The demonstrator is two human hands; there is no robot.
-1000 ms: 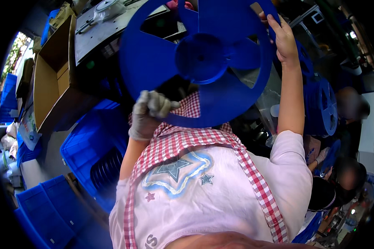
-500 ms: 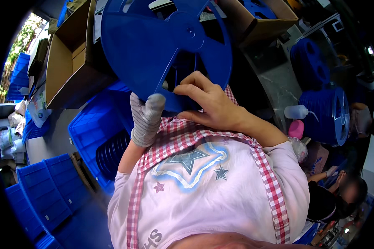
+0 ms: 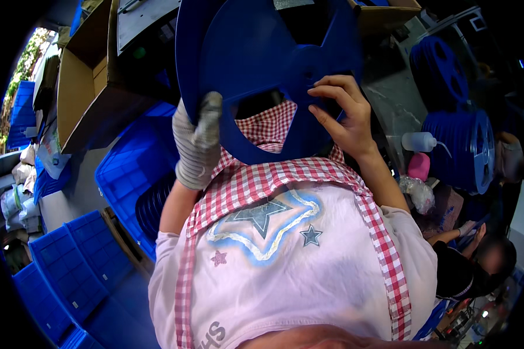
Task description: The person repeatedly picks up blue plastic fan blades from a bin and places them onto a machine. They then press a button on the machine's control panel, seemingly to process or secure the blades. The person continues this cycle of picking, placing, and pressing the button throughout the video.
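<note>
A large blue plastic reel (image 3: pixel 239 64) with wide cutouts is held up in front of my apron, its two flanges seen at a slant. My left hand (image 3: pixel 197 142), in a grey-white knitted glove, is closed on its left rim with the thumb on the near face. Bare, my right hand (image 3: pixel 352 119) is at the right of the reel's face, close to the hub. Its thumb and fingers are bent and apart, with nothing visible between them; whether the fingertips touch the reel I cannot tell. Through the lower cutout shows the red-and-white checked apron (image 3: pixel 268 128).
An open cardboard box (image 3: pixel 81 87) stands at left above a blue bin (image 3: pixel 128 168) holding dark reels. Stacked blue reels (image 3: pixel 457 148), a squeeze bottle (image 3: pixel 418 141) and a pink object (image 3: pixel 418 166) are at right. Blue crates (image 3: pixel 93 250) sit lower left. A co-worker (image 3: pixel 466 267) is lower right.
The reel has shifted right and turned, so its second flange shows at left. My right hand has moved right and up from the lower cutout to near the hub. My left hand remains on the rim.
</note>
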